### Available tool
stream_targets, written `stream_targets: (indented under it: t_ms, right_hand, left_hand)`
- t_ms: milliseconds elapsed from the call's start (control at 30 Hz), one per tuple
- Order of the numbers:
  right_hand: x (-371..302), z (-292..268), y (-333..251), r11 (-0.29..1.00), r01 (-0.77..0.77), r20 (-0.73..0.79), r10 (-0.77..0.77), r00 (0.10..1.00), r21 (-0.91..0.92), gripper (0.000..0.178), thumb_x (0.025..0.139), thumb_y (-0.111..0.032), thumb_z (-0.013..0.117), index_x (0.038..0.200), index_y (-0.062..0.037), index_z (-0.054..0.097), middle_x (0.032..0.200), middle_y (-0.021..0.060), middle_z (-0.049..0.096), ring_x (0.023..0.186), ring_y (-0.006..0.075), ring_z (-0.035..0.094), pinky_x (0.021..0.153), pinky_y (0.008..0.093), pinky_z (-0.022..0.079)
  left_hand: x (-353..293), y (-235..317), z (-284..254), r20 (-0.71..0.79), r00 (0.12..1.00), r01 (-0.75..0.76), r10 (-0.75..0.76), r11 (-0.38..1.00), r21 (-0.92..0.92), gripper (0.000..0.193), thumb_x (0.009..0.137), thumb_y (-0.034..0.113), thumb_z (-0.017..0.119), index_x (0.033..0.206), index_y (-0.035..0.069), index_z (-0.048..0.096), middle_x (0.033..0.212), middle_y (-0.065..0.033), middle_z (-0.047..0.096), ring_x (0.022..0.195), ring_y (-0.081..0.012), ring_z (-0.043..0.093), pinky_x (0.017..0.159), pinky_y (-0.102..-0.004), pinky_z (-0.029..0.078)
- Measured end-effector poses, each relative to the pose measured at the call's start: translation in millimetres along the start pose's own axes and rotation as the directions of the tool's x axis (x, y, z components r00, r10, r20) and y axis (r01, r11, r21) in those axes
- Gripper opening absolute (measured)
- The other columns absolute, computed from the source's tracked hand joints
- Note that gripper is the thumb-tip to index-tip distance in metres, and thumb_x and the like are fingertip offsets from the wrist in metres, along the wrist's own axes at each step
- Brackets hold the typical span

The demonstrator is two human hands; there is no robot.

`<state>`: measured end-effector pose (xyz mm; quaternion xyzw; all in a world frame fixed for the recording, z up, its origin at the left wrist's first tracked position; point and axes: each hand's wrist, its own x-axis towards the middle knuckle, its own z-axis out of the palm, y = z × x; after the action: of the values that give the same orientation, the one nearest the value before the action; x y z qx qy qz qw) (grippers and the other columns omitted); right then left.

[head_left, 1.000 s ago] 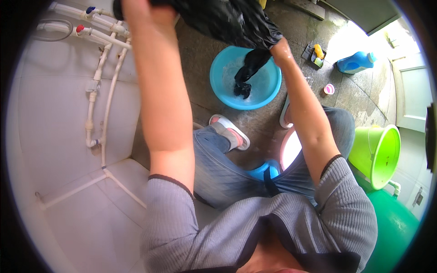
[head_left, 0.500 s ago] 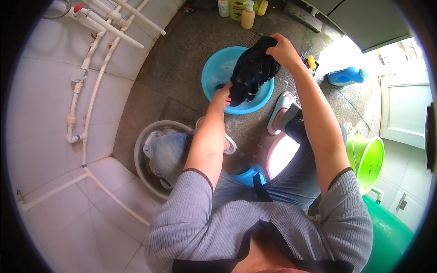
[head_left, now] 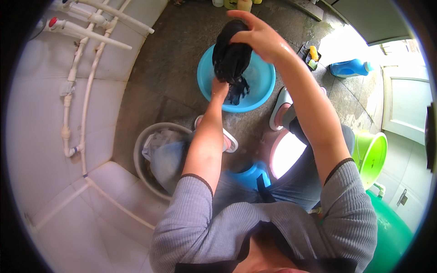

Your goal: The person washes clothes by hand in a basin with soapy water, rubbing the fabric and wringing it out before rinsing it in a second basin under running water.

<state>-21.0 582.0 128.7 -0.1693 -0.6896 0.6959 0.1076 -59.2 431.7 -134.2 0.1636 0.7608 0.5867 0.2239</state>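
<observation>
A bunched wet black garment (head_left: 231,54) hangs over a light blue basin (head_left: 261,86) that holds water. Its lower end trails in the basin. My left hand (head_left: 219,87) is closed on the garment near the basin's left side, with its fingers partly hidden by the cloth. Above the garment's top end, my right hand (head_left: 261,38) is spread wide. Its thumb lies against the cloth and its fingers reach out past the far side.
A grey basin of clothes (head_left: 140,154) stands at the left. Pink basin (head_left: 277,154) and blue plastic piece (head_left: 250,175) are near my legs. At right are a blue detergent bottle (head_left: 350,68), a lime bucket (head_left: 374,159) and a green tub (head_left: 391,232). White pipes (head_left: 88,82) line the left wall.
The garment has moved left and bunched up from a spread-out shape. My right hand has gone left and upward, and its grip has opened. My left hand has shifted slightly left.
</observation>
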Motion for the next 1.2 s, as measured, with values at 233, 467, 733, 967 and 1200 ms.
stream_targets:
  t_ms: [233,467,733,967,1200]
  right_hand:
    - [57,-108,219,0.434,-0.525,-0.358,0.409,0.839,-0.732,0.046,0.070,-0.018,0.063,0.113,-0.0035,0.053,0.109,0.0191,0.057,0.102,0.0340,0.055,0.084,0.0387,0.046]
    - [20,-38,348,0.211,0.022,-0.017,-0.178,0.984,-0.977,0.019,0.076,-0.011,0.054,0.095,-0.0111,0.053,0.125,0.0118,0.044,0.105,0.0359,0.046,0.082,0.0464,0.045]
    - [35,-24,381,0.484,-0.215,-0.129,0.206,0.970,-0.848,0.023,0.074,-0.013,0.055,0.097,-0.0136,0.050,0.124,0.0146,0.044,0.099,0.0387,0.049,0.076,0.0475,0.047]
    - [66,-45,371,0.258,-0.056,-0.063,-0.020,0.998,-0.965,0.026,0.078,-0.014,0.052,0.104,-0.0106,0.051,0.114,0.0177,0.047,0.106,0.0341,0.048,0.083,0.0502,0.042]
    - [-11,28,212,0.742,-0.180,-0.323,-0.053,0.945,-0.646,0.036,0.071,-0.010,0.059,0.107,-0.0132,0.051,0.090,0.0168,0.055,0.090,0.0344,0.053,0.071,0.0453,0.043]
  left_hand:
    - [44,-4,-5,-0.020,0.884,0.395,-0.467,0.723,0.568,0.061,0.076,0.028,0.064,0.127,0.004,0.040,0.126,-0.0188,0.043,0.111,-0.0320,0.046,0.089,-0.0451,0.040]
    - [60,-33,52,0.466,0.877,-0.409,-0.119,0.323,0.853,0.089,0.067,0.049,0.066,0.139,0.016,0.025,0.147,-0.0103,0.013,0.136,-0.0331,0.003,0.101,-0.0647,0.003]
    - [116,-83,44,0.608,0.756,-0.473,-0.243,0.440,0.763,0.075,0.063,0.050,0.067,0.124,0.012,0.048,0.125,-0.0133,0.048,0.122,-0.0280,0.037,0.099,-0.0533,0.021]
    - [104,-65,74,0.231,0.969,-0.108,-0.089,0.690,0.716,0.054,0.072,0.036,0.061,0.119,0.010,0.052,0.123,-0.0185,0.048,0.118,-0.0318,0.042,0.101,-0.0553,0.022]
    - [38,-34,57,0.581,0.692,0.646,-0.428,0.008,-0.763,0.050,0.084,0.046,0.053,0.125,0.020,0.039,0.106,-0.0091,0.052,0.100,-0.0225,0.052,0.088,-0.0419,0.041]
